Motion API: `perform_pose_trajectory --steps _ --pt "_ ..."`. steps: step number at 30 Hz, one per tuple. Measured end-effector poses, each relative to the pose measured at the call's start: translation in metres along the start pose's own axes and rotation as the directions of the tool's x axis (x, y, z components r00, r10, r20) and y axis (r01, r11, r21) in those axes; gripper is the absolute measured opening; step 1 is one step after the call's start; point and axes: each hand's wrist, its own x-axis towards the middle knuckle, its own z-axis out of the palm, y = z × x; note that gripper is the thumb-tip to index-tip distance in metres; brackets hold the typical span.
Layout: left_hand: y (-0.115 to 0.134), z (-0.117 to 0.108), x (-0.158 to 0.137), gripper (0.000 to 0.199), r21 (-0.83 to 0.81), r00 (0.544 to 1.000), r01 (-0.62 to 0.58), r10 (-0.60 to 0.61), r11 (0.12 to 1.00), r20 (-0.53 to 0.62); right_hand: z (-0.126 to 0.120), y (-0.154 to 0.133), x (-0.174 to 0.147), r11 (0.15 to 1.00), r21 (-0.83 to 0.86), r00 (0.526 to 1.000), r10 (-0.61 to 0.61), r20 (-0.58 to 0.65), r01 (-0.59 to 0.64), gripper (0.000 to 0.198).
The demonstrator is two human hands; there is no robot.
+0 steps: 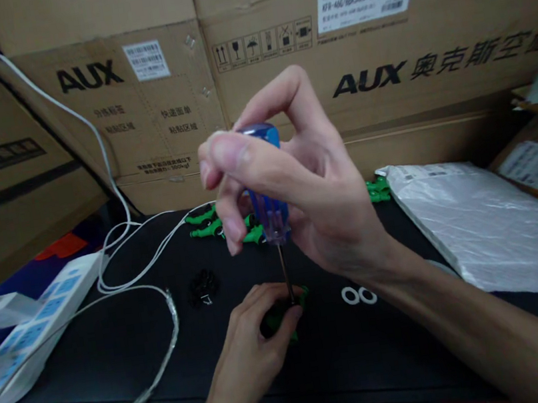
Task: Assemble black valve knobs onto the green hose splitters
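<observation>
My right hand point(316, 181) is closed around the blue, see-through handle of a screwdriver point(274, 217), which stands nearly upright. The shaft runs down to a green plastic part point(303, 296) on the black table. Around that part my left hand point(258, 331) is closed, its thumb and fingers by the screwdriver's tip. Much of the green part is hidden by the left hand, and the tip's exact contact cannot be made out. Two white rings point(358, 295) lie to the right. A small pile of black screws point(203, 286) is on the left, with a silvery piece among them.
More green parts point(205, 228) lie at the back of the table. A white power strip point(40, 330) and loose white cables point(145, 267) take up the left. A silvery-white packet point(484, 223) lies on the right. Large cardboard boxes point(278, 92) stand behind as a wall.
</observation>
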Motion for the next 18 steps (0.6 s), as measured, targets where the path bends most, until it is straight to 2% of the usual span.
perform_pose_trajectory --steps 2,5,8,10,11,13,15,17,18 --pt "-0.002 0.001 -0.001 0.015 -0.002 1.0 -0.012 0.012 1.0 -0.005 0.0 0.0 0.0 0.999 0.011 0.999 0.045 -0.009 -0.045 0.031" --pt "-0.002 0.001 0.0 0.014 -0.001 1.0 -0.012 0.012 1.0 -0.008 -0.007 0.0 0.0 0.996 -0.003 0.995 0.091 0.043 -0.091 0.018" --pt "-0.001 0.001 0.0 0.014 0.006 1.0 0.003 -0.003 1.0 -0.007 -0.012 0.001 0.001 1.0 -0.002 0.991 0.018 0.135 -0.018 0.033" --pt "-0.001 0.001 0.0 0.015 0.004 1.0 0.006 -0.006 1.0 -0.005 -0.01 0.002 0.001 1.0 -0.006 0.996 -0.02 0.083 0.02 0.017" --pt "-0.001 0.001 0.0 0.015 0.004 1.0 0.009 -0.009 1.0 -0.003 -0.007 0.001 0.002 1.0 -0.008 0.998 -0.021 0.053 0.021 0.016" --pt "-0.001 0.001 0.0 0.016 0.004 1.0 0.008 -0.008 1.0 -0.007 -0.002 -0.001 0.002 1.0 -0.009 1.0 0.024 0.013 -0.024 0.03" --pt "-0.001 0.0 0.0 0.017 0.006 1.0 0.001 -0.001 1.0 -0.013 0.001 -0.002 0.002 0.998 0.012 0.998 0.066 -0.016 -0.066 0.036" --pt "0.0 0.0 0.001 0.018 0.008 1.0 -0.008 0.008 1.0 -0.018 -0.001 -0.002 0.002 0.996 0.019 0.996 0.088 -0.02 -0.088 0.029" --pt "0.0 0.0 0.001 0.017 0.01 1.0 -0.009 0.009 1.0 -0.017 -0.004 -0.002 0.002 0.997 0.024 0.997 0.072 0.018 -0.073 0.019"
